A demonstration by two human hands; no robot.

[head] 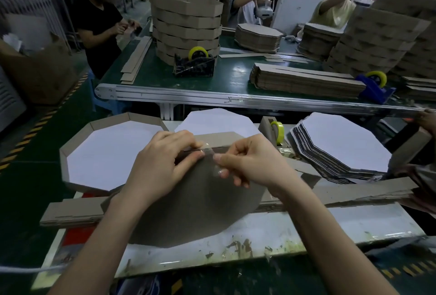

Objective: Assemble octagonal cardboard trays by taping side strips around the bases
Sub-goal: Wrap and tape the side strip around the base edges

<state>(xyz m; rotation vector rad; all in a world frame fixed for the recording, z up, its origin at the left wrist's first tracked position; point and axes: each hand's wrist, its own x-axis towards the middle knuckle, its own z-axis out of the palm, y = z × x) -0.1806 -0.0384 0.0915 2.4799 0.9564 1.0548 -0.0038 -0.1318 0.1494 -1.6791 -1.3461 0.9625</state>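
A grey-brown octagonal base [193, 209] lies underside up, tilted toward me on the white table. A cardboard side strip [219, 137] stands along its far edge. My left hand [162, 165] presses the strip and base together, fingers curled over the edge. My right hand [250, 160] pinches a piece of clear tape [208, 150] at the seam between strip and base. A finished octagonal tray [77, 139] with a white floor sits at the left. A stack of white-faced octagonal bases [342, 143] lies at the right.
A tape dispenser with a yellow roll [274, 130] stands behind my right hand. Long folded side strips [354, 192] lie across the table. Beyond, a green conveyor [165, 75] carries stacked trays [186, 25], strips and two more dispensers. Three other people work there.
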